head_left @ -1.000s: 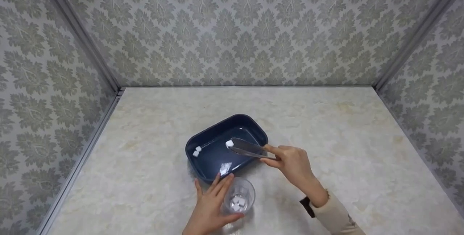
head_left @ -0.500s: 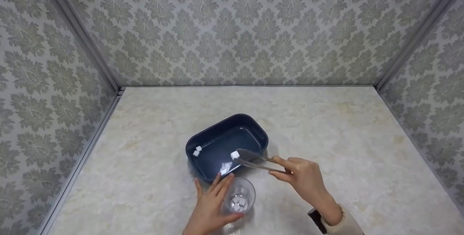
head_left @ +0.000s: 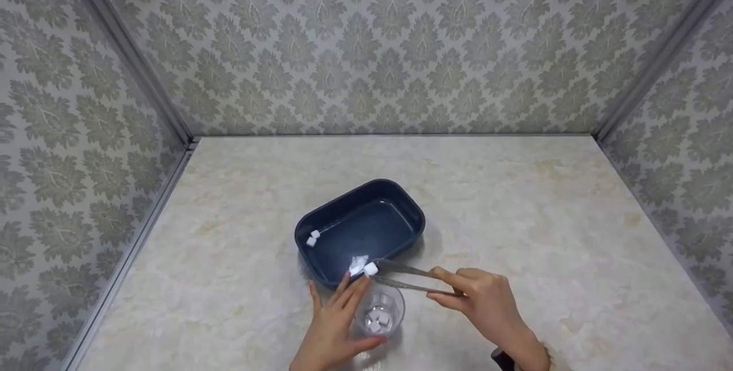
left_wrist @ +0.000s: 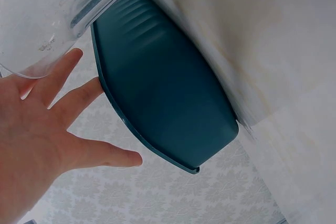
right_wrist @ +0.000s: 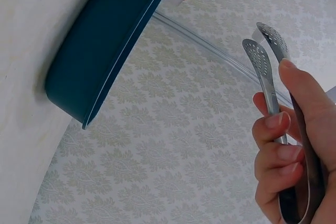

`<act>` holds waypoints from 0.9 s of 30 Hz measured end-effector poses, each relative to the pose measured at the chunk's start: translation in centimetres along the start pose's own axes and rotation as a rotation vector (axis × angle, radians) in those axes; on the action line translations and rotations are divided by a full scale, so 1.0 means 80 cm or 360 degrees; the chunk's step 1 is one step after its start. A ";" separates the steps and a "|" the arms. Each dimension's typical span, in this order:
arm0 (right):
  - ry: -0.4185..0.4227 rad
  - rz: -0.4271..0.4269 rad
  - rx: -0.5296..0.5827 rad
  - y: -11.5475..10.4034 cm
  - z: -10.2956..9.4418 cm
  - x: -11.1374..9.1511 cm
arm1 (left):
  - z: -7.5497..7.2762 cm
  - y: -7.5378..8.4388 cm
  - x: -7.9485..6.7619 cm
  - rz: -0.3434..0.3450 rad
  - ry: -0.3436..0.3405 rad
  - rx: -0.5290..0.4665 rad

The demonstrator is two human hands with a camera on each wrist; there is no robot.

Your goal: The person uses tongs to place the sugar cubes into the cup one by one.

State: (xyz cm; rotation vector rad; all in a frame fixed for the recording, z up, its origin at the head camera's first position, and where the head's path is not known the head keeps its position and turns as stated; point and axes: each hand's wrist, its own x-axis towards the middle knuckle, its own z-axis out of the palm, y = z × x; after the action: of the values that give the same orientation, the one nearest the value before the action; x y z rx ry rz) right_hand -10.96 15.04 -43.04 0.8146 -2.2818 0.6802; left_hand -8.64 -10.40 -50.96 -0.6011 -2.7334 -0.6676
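Observation:
My right hand (head_left: 481, 299) grips metal tongs (head_left: 409, 269) whose perforated tips pinch a small white cube (head_left: 371, 268). In the head view the cube overlaps the near rim of the dark blue rectangular dish (head_left: 417, 232), just beyond the glass. Two more white cubes (head_left: 312, 238) lie in the dish's left corner. My left hand (head_left: 332, 322) holds a clear drinking glass (head_left: 399, 305) between thumb and index finger, its other fingers spread at the dish's rim. Several white cubes (head_left: 378, 320) sit at the bottom of the glass. The right wrist view shows my fingers wrapped around the tongs (right_wrist: 300, 114).
The dish and glass stand close together on a pale marbled table (head_left: 515, 199). Patterned wall panels (head_left: 355, 44) with grey frame strips enclose its back and sides.
The tongs and the pinched cube have moved from over the middle of the dish toward me, to the near rim by the glass. My left hand has stayed in place.

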 end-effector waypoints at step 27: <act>-0.0097 -0.0013 -0.0018 0.003 0.004 -0.024 | 0.004 -0.001 0.000 0.0017 0.0023 0.0037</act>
State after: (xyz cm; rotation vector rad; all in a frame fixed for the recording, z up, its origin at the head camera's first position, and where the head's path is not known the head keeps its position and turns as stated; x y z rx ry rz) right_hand -10.03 15.76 -44.65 0.8500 -2.3335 0.6466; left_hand -8.73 -10.33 -51.27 -0.6024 -2.7189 -0.6342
